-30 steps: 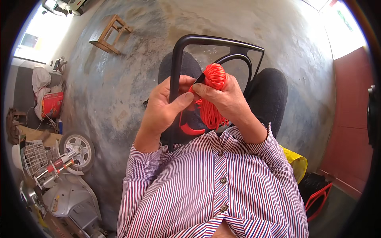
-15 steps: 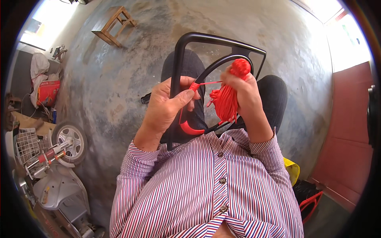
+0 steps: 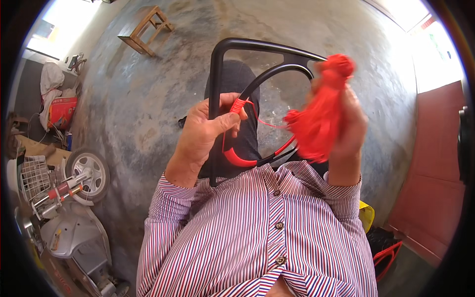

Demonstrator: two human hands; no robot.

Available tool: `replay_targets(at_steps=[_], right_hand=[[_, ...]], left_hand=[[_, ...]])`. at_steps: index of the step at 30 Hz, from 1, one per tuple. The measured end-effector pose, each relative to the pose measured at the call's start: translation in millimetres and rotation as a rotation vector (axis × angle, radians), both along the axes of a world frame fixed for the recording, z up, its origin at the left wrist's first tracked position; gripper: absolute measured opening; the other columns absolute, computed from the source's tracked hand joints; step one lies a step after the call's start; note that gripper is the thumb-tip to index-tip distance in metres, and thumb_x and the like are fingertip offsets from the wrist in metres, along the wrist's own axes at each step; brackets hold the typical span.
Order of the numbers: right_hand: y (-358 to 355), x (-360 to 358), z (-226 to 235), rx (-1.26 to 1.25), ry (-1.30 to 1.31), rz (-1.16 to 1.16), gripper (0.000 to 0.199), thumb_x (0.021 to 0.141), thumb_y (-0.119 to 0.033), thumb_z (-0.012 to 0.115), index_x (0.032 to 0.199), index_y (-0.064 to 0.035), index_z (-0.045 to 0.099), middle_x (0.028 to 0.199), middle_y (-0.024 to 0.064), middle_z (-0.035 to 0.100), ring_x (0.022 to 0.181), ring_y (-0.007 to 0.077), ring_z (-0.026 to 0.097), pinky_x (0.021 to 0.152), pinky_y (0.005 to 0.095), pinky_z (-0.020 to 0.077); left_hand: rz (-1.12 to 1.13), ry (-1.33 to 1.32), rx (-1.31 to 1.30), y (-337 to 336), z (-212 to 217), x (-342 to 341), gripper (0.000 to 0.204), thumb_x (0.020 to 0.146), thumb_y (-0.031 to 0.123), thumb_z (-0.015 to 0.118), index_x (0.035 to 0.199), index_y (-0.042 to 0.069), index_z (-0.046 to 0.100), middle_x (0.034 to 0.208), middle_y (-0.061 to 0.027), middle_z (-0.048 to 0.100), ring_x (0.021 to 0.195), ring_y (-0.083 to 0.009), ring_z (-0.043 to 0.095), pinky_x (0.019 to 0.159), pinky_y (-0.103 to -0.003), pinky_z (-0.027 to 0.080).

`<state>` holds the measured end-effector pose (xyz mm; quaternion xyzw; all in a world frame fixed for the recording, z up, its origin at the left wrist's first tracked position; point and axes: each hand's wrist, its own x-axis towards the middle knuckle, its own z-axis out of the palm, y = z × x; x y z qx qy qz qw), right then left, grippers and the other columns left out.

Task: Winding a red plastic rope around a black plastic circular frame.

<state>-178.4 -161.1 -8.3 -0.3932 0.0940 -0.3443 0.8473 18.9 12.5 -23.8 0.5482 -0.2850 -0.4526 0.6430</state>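
A black metal frame (image 3: 215, 99) is held upright over the lap. Its inner curved bar (image 3: 257, 84) is gripped by the left hand (image 3: 205, 131), the fingers closed around a section already wrapped in red cord (image 3: 236, 159). A bundle of red cord (image 3: 319, 119) is clasped in the raised right hand (image 3: 349, 128), beside the frame's right edge; one thin strand (image 3: 269, 123) is stretched between bundle and bar. A wooden stool (image 3: 145, 29) is seen on the concrete floor (image 3: 138, 109).

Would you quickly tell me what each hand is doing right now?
Left hand: closed on the black frame, thumb pinning the red cord.
Right hand: closed on the red cord bundle.
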Motion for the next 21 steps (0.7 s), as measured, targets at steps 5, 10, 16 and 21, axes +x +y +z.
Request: replay_targets(at_steps=[5,10,16,21], right_hand=[[-81.3,-48.2,-41.9,0.205,-0.327,0.051,0.052,0.102,-0.033,0.047,0.134,0.0077,0.047,0.087,0.0068,0.06,0.068,0.0144,0.055,0.064,0.0309,0.0476],[-111.7,-88.7,-83.7,0.393,-0.389,-0.062,0.049,0.1,-0.027,0.049,0.13,0.0116,0.049,0.079,0.0049,0.059,0.063,0.013,0.049,0.06,0.0288,0.0436],[-104.8,-89.3,-95.4,0.303,-0.285,-0.246,0.041,0.096,-0.022,0.054,0.122,0.0092,0.054,0.088,0.0088,0.062,0.073,0.0172,0.056,0.068,0.0316,0.0476],[-19.0,-30.2,-42.5,0.183,0.017,-0.07,0.042,0.091,-0.013,0.06,0.127,0.0057,0.053,0.109,0.0129,0.065,0.095,0.0211,0.064,0.088,0.0338,0.0513]], left_hand=[[0.014,0.104,-0.068,2.4,-9.8,7.1,0.034,0.09,0.007,0.067,0.121,-0.005,0.061,0.093,-0.0112,0.067,0.075,-0.0144,0.061,0.067,-0.026,0.051],[0.116,0.15,-0.062,6.1,-18.8,13.5,0.034,0.091,0.005,0.065,0.123,-0.007,0.059,0.093,-0.0116,0.065,0.074,-0.0146,0.06,0.065,-0.027,0.051],[0.127,0.157,-0.046,10.1,-15.4,15.3,0.035,0.091,0.005,0.064,0.123,-0.009,0.058,0.093,-0.0123,0.066,0.074,-0.015,0.061,0.066,-0.027,0.051],[-0.017,-0.073,-0.015,-6.0,-3.9,-7.1,0.033,0.09,0.008,0.067,0.119,-0.006,0.062,0.091,-0.0128,0.068,0.074,-0.0158,0.062,0.068,-0.027,0.051]])
